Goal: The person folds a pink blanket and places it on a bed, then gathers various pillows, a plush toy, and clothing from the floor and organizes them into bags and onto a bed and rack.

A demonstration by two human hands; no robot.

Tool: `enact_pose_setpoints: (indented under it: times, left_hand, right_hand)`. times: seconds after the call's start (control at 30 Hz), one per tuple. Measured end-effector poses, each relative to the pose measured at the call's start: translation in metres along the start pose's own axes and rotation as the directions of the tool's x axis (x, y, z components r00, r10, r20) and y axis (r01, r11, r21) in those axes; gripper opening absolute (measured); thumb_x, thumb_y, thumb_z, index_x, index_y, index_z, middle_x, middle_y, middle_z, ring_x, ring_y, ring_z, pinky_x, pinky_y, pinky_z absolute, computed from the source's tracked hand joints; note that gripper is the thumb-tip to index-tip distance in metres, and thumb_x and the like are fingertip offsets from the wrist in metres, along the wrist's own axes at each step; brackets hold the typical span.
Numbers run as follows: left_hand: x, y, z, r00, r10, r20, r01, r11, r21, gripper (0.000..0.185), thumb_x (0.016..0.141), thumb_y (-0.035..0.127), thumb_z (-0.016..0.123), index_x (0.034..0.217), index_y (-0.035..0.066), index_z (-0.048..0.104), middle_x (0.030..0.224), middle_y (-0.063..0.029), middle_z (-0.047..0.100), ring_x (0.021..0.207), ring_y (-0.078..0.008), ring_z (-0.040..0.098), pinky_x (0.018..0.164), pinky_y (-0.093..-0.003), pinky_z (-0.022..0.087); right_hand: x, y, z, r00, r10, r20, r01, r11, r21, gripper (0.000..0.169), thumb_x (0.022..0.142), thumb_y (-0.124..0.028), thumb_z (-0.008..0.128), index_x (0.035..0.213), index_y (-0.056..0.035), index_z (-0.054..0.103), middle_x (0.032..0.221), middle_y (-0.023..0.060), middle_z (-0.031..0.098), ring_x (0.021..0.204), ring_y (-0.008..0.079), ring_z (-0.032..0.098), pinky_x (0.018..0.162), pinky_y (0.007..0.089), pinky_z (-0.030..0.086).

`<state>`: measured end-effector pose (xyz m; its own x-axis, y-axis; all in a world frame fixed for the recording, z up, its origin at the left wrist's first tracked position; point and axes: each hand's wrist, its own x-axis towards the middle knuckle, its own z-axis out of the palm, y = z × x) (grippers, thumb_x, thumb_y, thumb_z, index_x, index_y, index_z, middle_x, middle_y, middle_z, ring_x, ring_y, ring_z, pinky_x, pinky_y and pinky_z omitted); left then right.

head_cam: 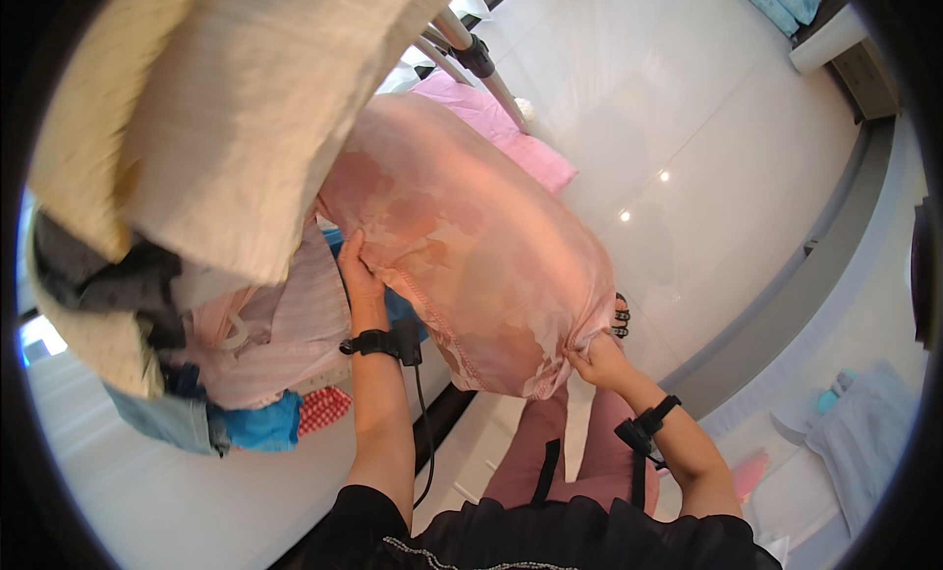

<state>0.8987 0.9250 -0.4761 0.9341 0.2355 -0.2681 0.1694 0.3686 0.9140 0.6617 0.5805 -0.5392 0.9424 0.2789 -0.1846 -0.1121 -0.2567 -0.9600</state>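
Observation:
A large pink cloth (471,231) with darker, wet-looking patches and a stitched seam spreads before me, puffed out between my hands. My left hand (361,271) holds its left edge, thumb on the outside and the other fingers mostly hidden. At the lower right corner, my right hand (600,363) pinches a gathered bit of the hem. Beside my left hand hangs a pale pink striped garment (309,305), with blue cloth (404,312) showing behind the pink cloth.
Cream cloths (236,128) hang at upper left, above dark, blue and red dotted garments (324,409). A metal rack pole (479,61) stands at top, near pink folded fabric (534,153) on the glossy tile floor (707,113). Grey cloth (869,430) lies at right.

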Motion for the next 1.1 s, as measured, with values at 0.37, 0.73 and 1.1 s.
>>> enact_pose_setpoints:
  times: [0.37,0.73,1.1]
  left_hand:
    - [0.112,-0.151,-0.051,0.995,-0.057,-0.08,0.095,0.763,0.64,0.055,0.087,0.038,0.061,0.13,0.008,0.042,0.126,-0.0107,0.05,0.114,-0.0211,0.048,0.095,-0.0345,0.041]
    - [0.141,-0.164,-0.044,0.871,-0.491,0.015,0.43,0.776,0.461,0.061,0.088,0.039,0.058,0.132,0.002,0.039,0.13,-0.0124,0.047,0.116,-0.0253,0.046,0.098,-0.0356,0.038]
    - [0.109,-0.169,-0.025,0.948,0.254,0.189,-0.257,0.266,0.929,0.076,0.088,0.037,0.056,0.144,0.004,0.018,0.146,-0.0305,0.01,0.136,-0.0455,0.01,0.11,-0.0436,0.014]
  right_hand:
    - [0.175,0.142,0.083,0.958,-0.042,-0.283,-0.058,0.94,-0.337,0.018,0.08,-0.017,0.06,0.071,-0.0016,0.064,0.069,0.0195,0.059,0.07,0.0396,0.056,0.07,0.0454,0.046]
    - [0.195,0.128,0.107,0.908,0.069,-0.414,-0.161,0.968,-0.192,0.02,0.078,-0.018,0.064,0.07,0.0011,0.063,0.074,0.0197,0.06,0.073,0.0396,0.054,0.069,0.0447,0.044]
    - [0.172,0.112,0.097,0.78,0.555,-0.29,-0.398,0.797,0.455,0.059,0.075,-0.036,0.07,0.117,-0.0007,0.048,0.104,0.0225,0.06,0.096,0.0377,0.058,0.084,0.0402,0.045]
